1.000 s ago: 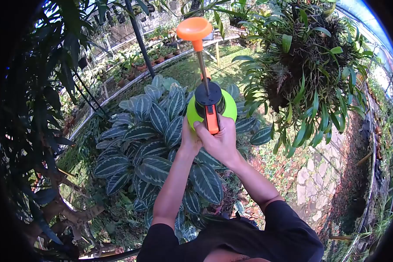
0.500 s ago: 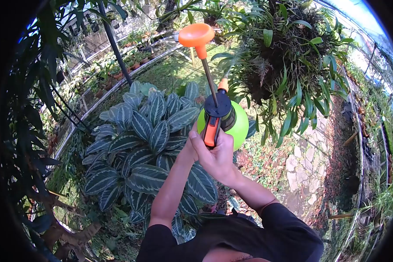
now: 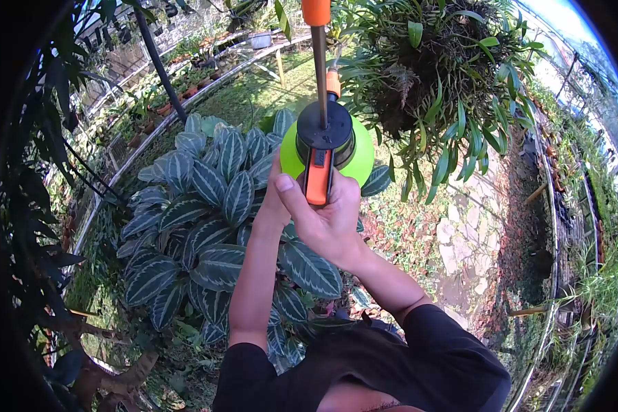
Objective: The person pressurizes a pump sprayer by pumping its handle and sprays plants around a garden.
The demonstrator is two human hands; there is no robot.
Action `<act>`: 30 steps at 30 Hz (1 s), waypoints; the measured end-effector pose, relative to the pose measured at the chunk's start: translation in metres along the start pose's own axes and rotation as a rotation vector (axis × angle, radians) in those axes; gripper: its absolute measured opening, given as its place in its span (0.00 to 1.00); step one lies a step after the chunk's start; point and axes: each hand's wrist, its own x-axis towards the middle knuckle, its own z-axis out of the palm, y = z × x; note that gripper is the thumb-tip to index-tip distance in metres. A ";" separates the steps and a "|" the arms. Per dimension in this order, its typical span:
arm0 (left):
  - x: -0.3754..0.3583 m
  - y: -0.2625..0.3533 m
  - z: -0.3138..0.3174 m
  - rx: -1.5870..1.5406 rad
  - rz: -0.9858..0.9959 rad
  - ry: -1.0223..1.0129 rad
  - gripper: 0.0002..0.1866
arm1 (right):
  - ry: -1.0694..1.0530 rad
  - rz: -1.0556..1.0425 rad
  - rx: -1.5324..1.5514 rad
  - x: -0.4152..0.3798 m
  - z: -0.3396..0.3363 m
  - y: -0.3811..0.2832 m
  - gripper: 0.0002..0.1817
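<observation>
Held up in front of me is a lime-green pump sprayer (image 3: pixel 364 154) with a black cap, an orange trigger handle and an orange nozzle pointing away. Its pump rod (image 3: pixel 319 69) stands pulled out, and the orange knob is cut off by the top edge. My right hand (image 3: pixel 329 223) wraps round the handle, thumb on the left side. My left hand (image 3: pixel 273 196) is against the bottle's left side, mostly hidden behind the right hand and the sprayer; its fingers do not show. Beyond the nozzle, to the right, hangs a leafy root clump (image 3: pixel 419 103).
A large plant with silver-striped leaves (image 3: pixel 213 220) grows below and left of the sprayer. Dark foliage (image 3: pixel 48 206) lines the left edge. A dark pole (image 3: pixel 159 62) slants at upper left. Stone paving (image 3: pixel 467 240) lies on the ground at right.
The sprayer and both hands have moved up and slightly left in view, so the pump knob is now partly out of frame. The surrounding plants have shifted slightly left too.
</observation>
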 end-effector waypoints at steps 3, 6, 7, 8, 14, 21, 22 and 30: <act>-0.041 -0.009 0.002 0.162 -0.195 0.279 0.34 | 0.045 0.189 0.063 -0.015 0.008 0.028 0.15; -0.080 -0.048 -0.047 0.289 -0.415 0.383 0.44 | 0.089 0.416 -0.028 -0.042 0.008 0.069 0.17; -0.093 -0.062 -0.065 0.322 -0.464 0.389 0.48 | 0.042 0.434 -0.076 -0.052 0.004 0.073 0.12; -0.106 -0.076 -0.082 0.294 -0.509 0.401 0.48 | 0.046 0.463 -0.088 -0.061 0.003 0.078 0.13; -0.151 -0.085 -0.085 0.261 -0.701 0.460 0.49 | 0.106 0.543 -0.124 -0.103 0.008 0.095 0.15; -0.198 -0.113 -0.085 0.146 -0.782 0.508 0.45 | 0.062 0.682 -0.156 -0.116 0.000 0.077 0.17; -0.203 -0.119 -0.079 0.156 -0.755 0.566 0.47 | 0.016 0.744 -0.206 -0.122 -0.002 0.080 0.18; -0.215 -0.121 -0.094 0.253 -0.846 0.509 0.47 | 0.126 0.754 -0.176 -0.149 -0.003 0.079 0.14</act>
